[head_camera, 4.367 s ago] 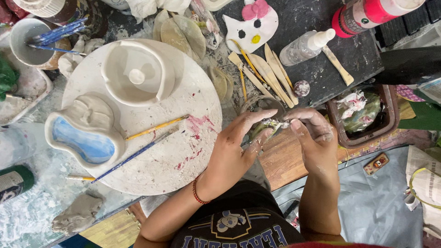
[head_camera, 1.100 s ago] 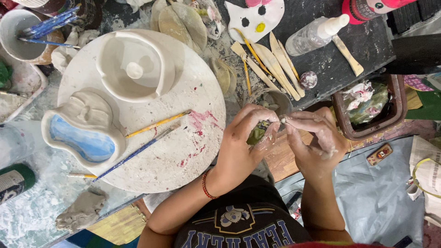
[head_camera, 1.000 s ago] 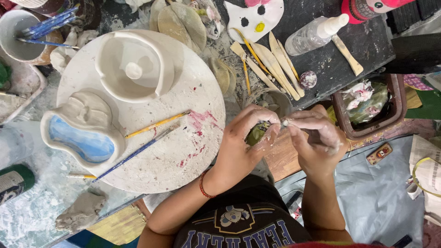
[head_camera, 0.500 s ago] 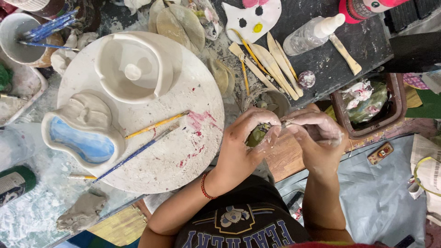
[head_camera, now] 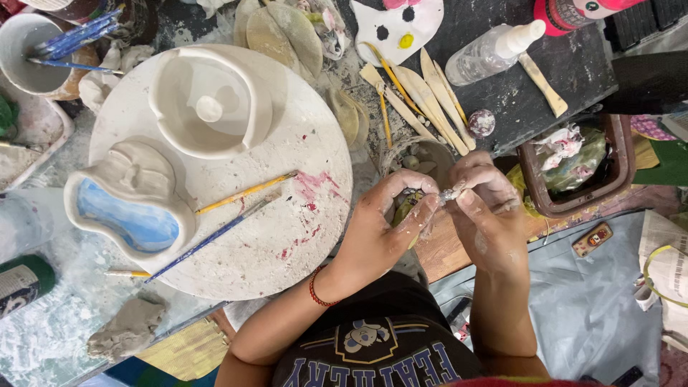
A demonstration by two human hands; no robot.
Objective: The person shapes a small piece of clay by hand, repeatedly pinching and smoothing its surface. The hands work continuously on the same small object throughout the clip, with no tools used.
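Pinching green clay piece [head_camera: 405, 208], both hands [head_camera: 430, 222]

Head camera looks steeply down, seemingly close, over the worktable [head_camera: 502, 93].

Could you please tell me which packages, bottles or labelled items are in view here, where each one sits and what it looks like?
Clear squeeze bottle: top right, lying tilted, white nozzle.
Red bottle: top edge, right; white label.
Dark green can: left edge, low; pale label.
Small orange packet: right of the right hand, on grey sheet, rectangular.
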